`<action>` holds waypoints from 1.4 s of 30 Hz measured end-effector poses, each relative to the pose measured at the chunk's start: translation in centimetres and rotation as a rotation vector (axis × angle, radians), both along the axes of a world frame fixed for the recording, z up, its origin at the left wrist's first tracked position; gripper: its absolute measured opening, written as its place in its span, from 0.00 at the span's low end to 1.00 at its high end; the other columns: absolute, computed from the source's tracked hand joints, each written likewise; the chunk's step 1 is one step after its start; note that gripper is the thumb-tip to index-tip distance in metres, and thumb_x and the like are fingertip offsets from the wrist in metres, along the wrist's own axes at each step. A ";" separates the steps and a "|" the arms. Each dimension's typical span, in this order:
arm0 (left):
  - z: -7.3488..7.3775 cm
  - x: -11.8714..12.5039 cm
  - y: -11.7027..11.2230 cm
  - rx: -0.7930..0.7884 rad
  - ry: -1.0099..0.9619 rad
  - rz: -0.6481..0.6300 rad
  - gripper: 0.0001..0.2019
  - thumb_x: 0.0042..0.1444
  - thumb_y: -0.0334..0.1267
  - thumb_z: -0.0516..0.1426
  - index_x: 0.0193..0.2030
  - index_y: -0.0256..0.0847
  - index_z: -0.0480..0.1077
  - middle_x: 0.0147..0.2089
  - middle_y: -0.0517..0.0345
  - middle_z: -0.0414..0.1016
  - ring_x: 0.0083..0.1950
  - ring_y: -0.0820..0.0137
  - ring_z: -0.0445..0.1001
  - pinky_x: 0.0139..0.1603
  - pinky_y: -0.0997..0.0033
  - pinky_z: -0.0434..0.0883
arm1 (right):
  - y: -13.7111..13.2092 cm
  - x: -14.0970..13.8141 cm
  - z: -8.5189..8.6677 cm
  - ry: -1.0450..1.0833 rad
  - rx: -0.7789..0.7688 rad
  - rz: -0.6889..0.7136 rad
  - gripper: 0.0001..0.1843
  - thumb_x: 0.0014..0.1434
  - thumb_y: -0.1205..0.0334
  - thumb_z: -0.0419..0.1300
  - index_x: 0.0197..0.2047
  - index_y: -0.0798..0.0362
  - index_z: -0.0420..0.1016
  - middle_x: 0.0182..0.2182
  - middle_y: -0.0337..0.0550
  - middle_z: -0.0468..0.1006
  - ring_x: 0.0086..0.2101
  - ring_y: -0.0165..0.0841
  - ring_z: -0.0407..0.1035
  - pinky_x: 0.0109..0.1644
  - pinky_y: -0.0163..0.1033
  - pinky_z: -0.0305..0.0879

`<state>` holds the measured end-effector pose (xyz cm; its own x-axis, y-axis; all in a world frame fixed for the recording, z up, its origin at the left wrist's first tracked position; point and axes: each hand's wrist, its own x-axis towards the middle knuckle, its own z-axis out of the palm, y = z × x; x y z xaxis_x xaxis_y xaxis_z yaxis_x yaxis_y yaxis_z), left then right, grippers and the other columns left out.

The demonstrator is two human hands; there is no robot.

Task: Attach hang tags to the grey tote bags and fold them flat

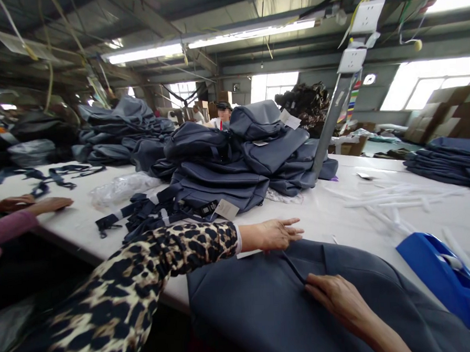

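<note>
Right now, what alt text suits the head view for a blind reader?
Both hands lie on a grey bag on a white table: the left hand flat at its far edge, the right hand with fingertips at a dark strip. Behind, a pile of bags; at right, a blue tape dispenser.

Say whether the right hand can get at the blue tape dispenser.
Probably yes: the right hand rests on the grey bag, with only flat fabric between it and the blue tape dispenser.
</note>
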<state>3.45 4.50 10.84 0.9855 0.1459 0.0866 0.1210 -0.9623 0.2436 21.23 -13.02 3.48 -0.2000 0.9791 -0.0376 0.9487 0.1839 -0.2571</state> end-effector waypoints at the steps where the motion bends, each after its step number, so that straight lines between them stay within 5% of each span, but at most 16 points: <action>1: 0.4 -0.3 0.6 0.027 0.038 -0.013 0.14 0.38 0.22 0.68 0.20 0.46 0.73 0.56 0.63 0.77 0.68 0.63 0.63 0.73 0.70 0.48 | 0.0 0.1 -0.1 0.006 0.001 0.002 0.16 0.71 0.53 0.45 0.36 0.46 0.69 0.33 0.38 0.80 0.38 0.38 0.76 0.41 0.41 0.59; 3: 0.8 -1.5 1.7 0.091 0.124 -0.030 0.13 0.36 0.24 0.70 0.19 0.44 0.72 0.53 0.53 0.79 0.68 0.56 0.60 0.73 0.63 0.46 | -0.1 0.3 -0.4 0.022 0.008 0.006 0.16 0.71 0.52 0.45 0.37 0.46 0.70 0.33 0.38 0.80 0.38 0.39 0.76 0.41 0.41 0.59; 7: 0.0 -5.2 2.7 0.131 0.224 0.168 0.11 0.40 0.33 0.71 0.21 0.41 0.72 0.37 0.49 0.79 0.52 0.52 0.71 0.65 0.53 0.56 | -0.2 0.7 -0.9 0.086 0.032 0.006 0.17 0.70 0.51 0.46 0.37 0.45 0.72 0.34 0.38 0.81 0.38 0.39 0.76 0.41 0.41 0.61; 11: -1.8 -8.2 2.6 0.072 0.312 0.312 0.12 0.59 0.46 0.60 0.30 0.42 0.74 0.33 0.53 0.77 0.38 0.62 0.74 0.45 0.65 0.66 | -0.1 0.8 -1.1 0.146 0.079 0.007 0.17 0.69 0.50 0.47 0.38 0.43 0.75 0.33 0.39 0.81 0.37 0.38 0.77 0.41 0.39 0.64; 15: -3.6 -9.1 2.9 0.003 0.295 0.441 0.12 0.57 0.46 0.62 0.41 0.41 0.73 0.46 0.52 0.75 0.46 0.63 0.73 0.44 0.71 0.65 | -0.2 0.7 -0.9 0.152 0.070 -0.001 0.18 0.69 0.50 0.47 0.37 0.43 0.76 0.32 0.40 0.81 0.35 0.38 0.76 0.40 0.39 0.64; 19: -4.7 -8.8 3.1 -0.077 0.235 0.567 0.29 0.47 0.50 0.68 0.52 0.39 0.68 0.54 0.47 0.71 0.56 0.56 0.68 0.53 0.66 0.64 | -0.3 0.9 -0.7 0.155 0.037 -0.016 0.18 0.69 0.48 0.46 0.37 0.43 0.75 0.34 0.39 0.81 0.38 0.40 0.76 0.41 0.40 0.64; 25: -4.7 -7.7 3.6 -0.342 0.156 0.674 0.26 0.30 0.48 0.74 0.34 0.40 0.71 0.38 0.58 0.75 0.45 0.60 0.73 0.42 0.71 0.66 | -0.3 1.2 -1.1 0.446 -0.029 -0.063 0.20 0.67 0.42 0.49 0.38 0.45 0.75 0.35 0.39 0.81 0.38 0.39 0.75 0.41 0.38 0.66; 30: -5.5 -7.0 2.0 -0.766 0.050 0.692 0.19 0.42 0.49 0.69 0.33 0.38 0.73 0.29 0.60 0.75 0.31 0.68 0.74 0.31 0.74 0.67 | -0.1 0.8 -0.1 0.800 -0.031 -0.131 0.27 0.62 0.35 0.51 0.32 0.50 0.75 0.32 0.42 0.80 0.39 0.40 0.74 0.47 0.39 0.67; 33: -7.0 -6.9 0.0 -1.003 -0.023 0.703 0.20 0.47 0.49 0.67 0.41 0.37 0.74 0.33 0.57 0.78 0.30 0.69 0.76 0.28 0.73 0.69 | -0.3 1.1 1.0 0.727 -0.020 -0.156 0.31 0.63 0.33 0.47 0.31 0.49 0.76 0.27 0.42 0.78 0.37 0.40 0.74 0.46 0.40 0.66; 37: -8.8 -6.7 -1.6 -1.152 -0.169 0.764 0.20 0.44 0.46 0.69 0.41 0.37 0.72 0.33 0.58 0.76 0.28 0.71 0.74 0.25 0.75 0.68 | 0.5 1.0 2.0 0.407 -0.165 -0.126 0.31 0.64 0.34 0.46 0.52 0.46 0.75 0.27 0.41 0.79 0.33 0.41 0.75 0.39 0.41 0.65; 42: -9.1 -6.3 -1.7 -1.225 -0.267 0.750 0.19 0.39 0.39 0.71 0.36 0.37 0.71 0.29 0.63 0.74 0.26 0.73 0.71 0.25 0.76 0.66 | 6.2 -2.8 2.4 0.267 -0.086 -0.077 0.24 0.62 0.41 0.55 0.51 0.49 0.74 0.29 0.41 0.80 0.31 0.38 0.73 0.32 0.38 0.61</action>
